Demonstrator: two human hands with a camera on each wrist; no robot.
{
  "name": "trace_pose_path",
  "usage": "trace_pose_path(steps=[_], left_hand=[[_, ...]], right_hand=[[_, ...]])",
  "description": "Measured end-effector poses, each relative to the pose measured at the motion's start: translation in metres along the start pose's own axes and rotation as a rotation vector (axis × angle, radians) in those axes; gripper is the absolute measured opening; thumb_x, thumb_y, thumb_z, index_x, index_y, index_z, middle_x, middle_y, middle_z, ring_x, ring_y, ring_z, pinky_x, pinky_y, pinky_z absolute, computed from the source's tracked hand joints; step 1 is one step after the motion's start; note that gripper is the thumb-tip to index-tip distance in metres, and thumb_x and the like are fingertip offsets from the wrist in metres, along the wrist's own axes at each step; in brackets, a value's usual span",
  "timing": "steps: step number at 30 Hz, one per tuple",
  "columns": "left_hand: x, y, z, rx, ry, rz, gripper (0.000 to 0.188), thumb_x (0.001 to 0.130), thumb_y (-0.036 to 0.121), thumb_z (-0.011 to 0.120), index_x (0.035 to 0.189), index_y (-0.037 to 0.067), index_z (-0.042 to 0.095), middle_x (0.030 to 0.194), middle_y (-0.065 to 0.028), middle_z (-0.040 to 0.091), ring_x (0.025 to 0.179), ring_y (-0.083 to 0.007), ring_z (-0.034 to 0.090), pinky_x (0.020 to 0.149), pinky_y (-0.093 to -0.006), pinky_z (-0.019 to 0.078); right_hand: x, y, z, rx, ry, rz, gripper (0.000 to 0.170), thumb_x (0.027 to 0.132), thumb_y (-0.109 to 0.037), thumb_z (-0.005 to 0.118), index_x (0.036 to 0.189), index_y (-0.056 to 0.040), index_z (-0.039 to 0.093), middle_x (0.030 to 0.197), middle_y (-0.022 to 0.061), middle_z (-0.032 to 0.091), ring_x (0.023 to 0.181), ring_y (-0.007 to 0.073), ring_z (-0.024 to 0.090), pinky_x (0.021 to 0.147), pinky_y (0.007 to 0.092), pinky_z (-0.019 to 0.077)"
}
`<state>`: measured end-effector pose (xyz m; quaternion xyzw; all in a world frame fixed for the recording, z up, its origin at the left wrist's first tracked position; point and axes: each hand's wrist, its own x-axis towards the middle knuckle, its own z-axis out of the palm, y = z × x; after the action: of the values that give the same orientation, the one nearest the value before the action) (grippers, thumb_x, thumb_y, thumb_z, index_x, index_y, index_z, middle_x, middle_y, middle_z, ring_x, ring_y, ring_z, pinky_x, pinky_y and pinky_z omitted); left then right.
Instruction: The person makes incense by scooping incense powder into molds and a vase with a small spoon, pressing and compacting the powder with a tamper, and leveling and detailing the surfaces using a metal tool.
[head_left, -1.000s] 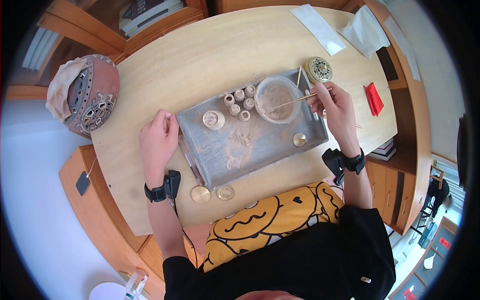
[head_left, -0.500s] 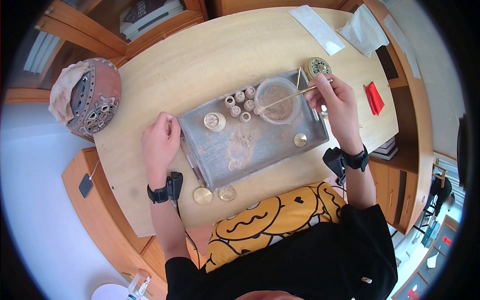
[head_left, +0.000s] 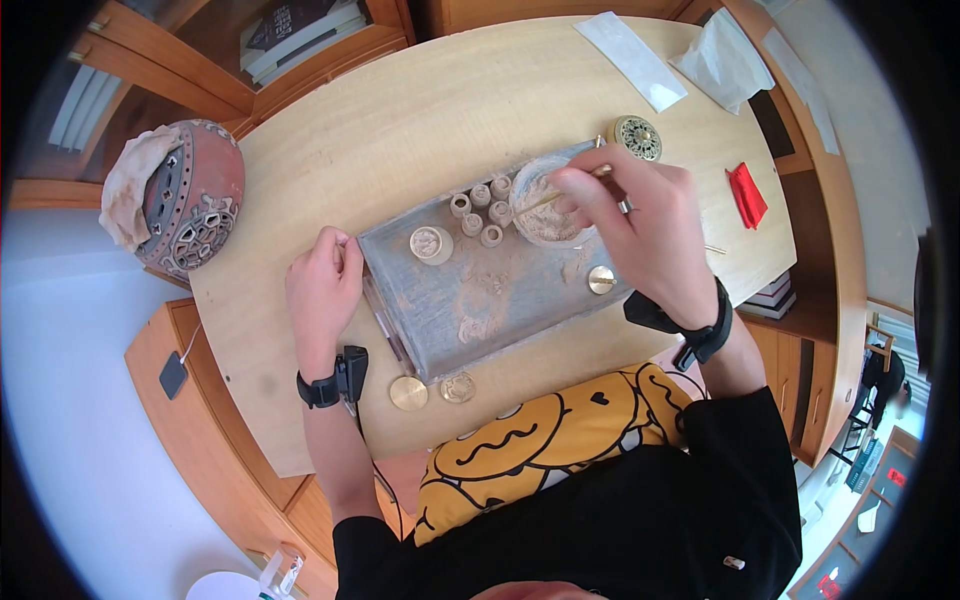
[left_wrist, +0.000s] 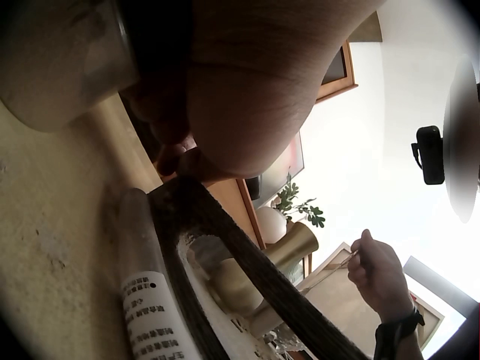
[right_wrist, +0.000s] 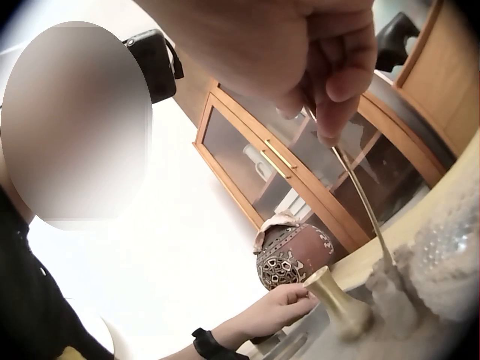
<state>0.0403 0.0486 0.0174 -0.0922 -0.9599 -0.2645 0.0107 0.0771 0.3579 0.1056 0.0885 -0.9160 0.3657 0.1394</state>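
Observation:
My right hand (head_left: 640, 215) pinches a thin brass stick (head_left: 535, 205) above a round bowl (head_left: 524, 176) of pale powder. In the right wrist view, the stick (right_wrist: 362, 193) slants down to the mouth of a small powder-coated bottle (right_wrist: 392, 296). Several such bottles (head_left: 491, 236) cluster beside the bowl in a grey tray (head_left: 540, 305). A flared brass vessel (head_left: 431, 244) filled with powder stands to their left. My left hand (head_left: 325, 285) rests with loosely curled fingers at the tray's left corner, holding nothing visible.
A knobbed brass lid (head_left: 601, 280) lies in the tray at right, and spilled powder marks the tray's middle. Two brass discs (head_left: 408, 393) lie before the tray. Beyond it stand a pierced brass burner (head_left: 638, 138) and a red pouch (head_left: 746, 196). A patterned pot (head_left: 205, 190) is at far left.
My right hand has moved left and over the bowl, bringing the stick's tip from the powder across the rim to the small bottles. The left hand stays by the tray.

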Motion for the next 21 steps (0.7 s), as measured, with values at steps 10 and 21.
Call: trace_pose_path(steps=[10,21], left_hand=[[0.000,0.002,-0.002,0.014,-0.011,-0.011,0.012,0.091,0.013,0.060,0.084,0.004,0.056,0.053,-0.0131,0.049,0.048,-0.0303,0.052,0.049,-0.0419,0.0387],[0.000,0.001,0.000,0.005,-0.001,-0.015,0.013,0.090,0.014,0.061,0.084,0.003,0.056,0.052,-0.0126,0.047,0.047,-0.0287,0.051,0.049,-0.0396,0.0388]], right_hand=[[-0.016,0.059,-0.016,0.191,0.041,0.413,0.023,0.098,-0.017,0.057,0.092,0.0034,0.066,0.070,0.0065,0.068,0.061,0.0075,0.060,0.056,0.0232,0.0456],[-0.038,0.096,-0.003,0.700,0.039,0.681,0.033,0.103,-0.028,0.051,0.100,0.0025,0.063,0.077,0.0047,0.068,0.065,0.0066,0.057,0.059,0.0202,0.0448]])
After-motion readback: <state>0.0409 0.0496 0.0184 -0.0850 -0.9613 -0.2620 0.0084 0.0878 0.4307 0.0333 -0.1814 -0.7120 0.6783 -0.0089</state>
